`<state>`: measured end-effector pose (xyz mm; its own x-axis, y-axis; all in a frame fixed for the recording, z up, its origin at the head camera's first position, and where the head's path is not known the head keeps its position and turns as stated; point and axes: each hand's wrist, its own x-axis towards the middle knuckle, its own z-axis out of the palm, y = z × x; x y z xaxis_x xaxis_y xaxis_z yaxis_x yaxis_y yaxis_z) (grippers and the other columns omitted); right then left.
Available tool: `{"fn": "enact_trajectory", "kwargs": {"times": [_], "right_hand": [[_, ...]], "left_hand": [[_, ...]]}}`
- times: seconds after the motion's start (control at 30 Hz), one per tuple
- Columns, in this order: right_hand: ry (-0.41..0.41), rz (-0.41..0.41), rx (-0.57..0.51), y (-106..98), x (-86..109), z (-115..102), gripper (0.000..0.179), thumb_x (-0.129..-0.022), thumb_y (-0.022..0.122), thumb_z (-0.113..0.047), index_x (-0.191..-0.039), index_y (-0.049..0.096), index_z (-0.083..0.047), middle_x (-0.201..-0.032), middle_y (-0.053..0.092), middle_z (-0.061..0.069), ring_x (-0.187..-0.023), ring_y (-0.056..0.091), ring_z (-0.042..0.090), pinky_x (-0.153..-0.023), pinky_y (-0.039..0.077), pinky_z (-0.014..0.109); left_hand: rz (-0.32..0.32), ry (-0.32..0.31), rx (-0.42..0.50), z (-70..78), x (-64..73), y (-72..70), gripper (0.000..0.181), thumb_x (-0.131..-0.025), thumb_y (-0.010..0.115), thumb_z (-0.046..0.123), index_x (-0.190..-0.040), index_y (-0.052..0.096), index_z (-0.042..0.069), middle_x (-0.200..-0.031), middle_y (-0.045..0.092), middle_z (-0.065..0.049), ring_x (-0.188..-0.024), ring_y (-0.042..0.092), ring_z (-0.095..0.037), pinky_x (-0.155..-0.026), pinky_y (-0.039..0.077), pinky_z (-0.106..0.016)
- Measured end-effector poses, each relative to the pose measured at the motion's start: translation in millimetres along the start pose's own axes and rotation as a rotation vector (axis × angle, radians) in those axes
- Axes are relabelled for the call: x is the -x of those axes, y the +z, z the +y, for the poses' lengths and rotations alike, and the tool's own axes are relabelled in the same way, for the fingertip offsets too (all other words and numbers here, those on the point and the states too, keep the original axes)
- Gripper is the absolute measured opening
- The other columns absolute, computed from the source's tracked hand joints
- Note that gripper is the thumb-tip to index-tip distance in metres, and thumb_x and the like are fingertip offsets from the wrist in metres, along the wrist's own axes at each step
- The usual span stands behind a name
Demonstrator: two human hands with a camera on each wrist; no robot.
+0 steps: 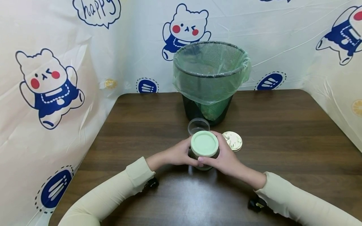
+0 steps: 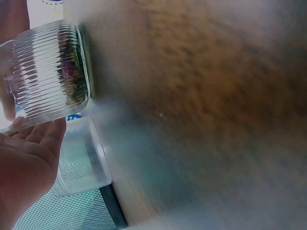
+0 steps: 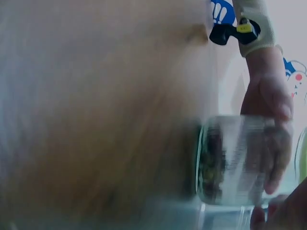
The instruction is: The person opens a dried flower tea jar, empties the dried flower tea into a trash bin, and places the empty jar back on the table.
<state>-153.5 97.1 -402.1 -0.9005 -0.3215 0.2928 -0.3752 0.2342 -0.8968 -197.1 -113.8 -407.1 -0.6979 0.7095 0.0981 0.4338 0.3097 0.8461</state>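
Note:
A ribbed glass jar (image 2: 45, 72) with a pale green lid (image 1: 204, 143) stands upright between my two hands. Dark dried bits, some purplish, lie in its bottom, seen in the left wrist view. My left hand (image 1: 178, 153) grips the jar's left side. From the right, my right hand (image 1: 226, 157) curls round it, its thumb over the front near the other thumb. Just behind the jar is a clear plastic tub (image 2: 79, 160), partly hidden in the head view. Close to my right fingers lies a round, shiny pale disc (image 1: 233, 141).
A black mesh bin (image 1: 189, 108) lined with a green bag (image 1: 209, 88) stands at the table's back, just behind the tub. The brown wooden table (image 1: 282, 131) meets a printed white cloth (image 1: 282, 37) at the back and sides.

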Motion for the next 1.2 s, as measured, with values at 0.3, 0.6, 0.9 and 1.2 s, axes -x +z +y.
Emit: {"fn": "enact_trajectory", "kwargs": {"times": [0.3, 0.6, 0.9, 1.2], "right_hand": [[-0.06, -0.226, -0.026, -20.8, -16.7, 9.4, 0.078, -0.074, 0.084, -0.019, -0.139, 0.042, -0.016, -0.133, 0.045, 0.002, -0.12, 0.044, 0.022, -0.101, 0.032, 0.051], [-0.066, -0.312, -0.024, -29.6, -20.1, 13.3, 0.09, -0.074, 0.086, -0.025, -0.146, 0.033, -0.014, -0.141, 0.043, 0.002, -0.127, 0.039, 0.022, -0.105, 0.028, 0.054], [-0.082, -0.117, 0.027, -29.4, -2.4, 3.6, 0.085, -0.074, 0.083, -0.017, -0.142, 0.035, -0.004, -0.127, 0.048, 0.007, -0.115, 0.042, 0.023, -0.092, 0.039, 0.045], [0.08, 0.117, 0.012, -1.9, 13.6, -15.9, 0.085, -0.072, 0.084, -0.013, -0.14, 0.034, -0.002, -0.133, 0.042, 0.01, -0.115, 0.04, 0.021, -0.094, 0.037, 0.044]], "left_hand": [[0.001, -0.017, -0.002, 30.9, 5.4, -3.7, 0.082, -0.073, 0.084, 0.005, -0.14, 0.038, 0.001, -0.131, 0.052, -0.009, -0.118, 0.048, -0.018, -0.103, 0.037, -0.033], [0.004, 0.005, -0.013, 1.6, 1.4, 0.7, 0.088, -0.071, 0.088, 0.015, -0.143, 0.037, 0.013, -0.131, 0.051, 0.002, -0.119, 0.048, -0.011, -0.103, 0.037, -0.032], [-0.004, -0.001, 0.001, 1.8, 0.2, 0.3, 0.088, -0.072, 0.087, 0.02, -0.143, 0.036, 0.014, -0.133, 0.051, 0.002, -0.119, 0.048, -0.011, -0.103, 0.037, -0.033], [0.004, 0.009, 0.01, 1.8, -0.6, 0.4, 0.087, -0.071, 0.087, 0.015, -0.142, 0.037, 0.011, -0.132, 0.051, 0.001, -0.119, 0.048, -0.011, -0.103, 0.037, -0.033]]}}
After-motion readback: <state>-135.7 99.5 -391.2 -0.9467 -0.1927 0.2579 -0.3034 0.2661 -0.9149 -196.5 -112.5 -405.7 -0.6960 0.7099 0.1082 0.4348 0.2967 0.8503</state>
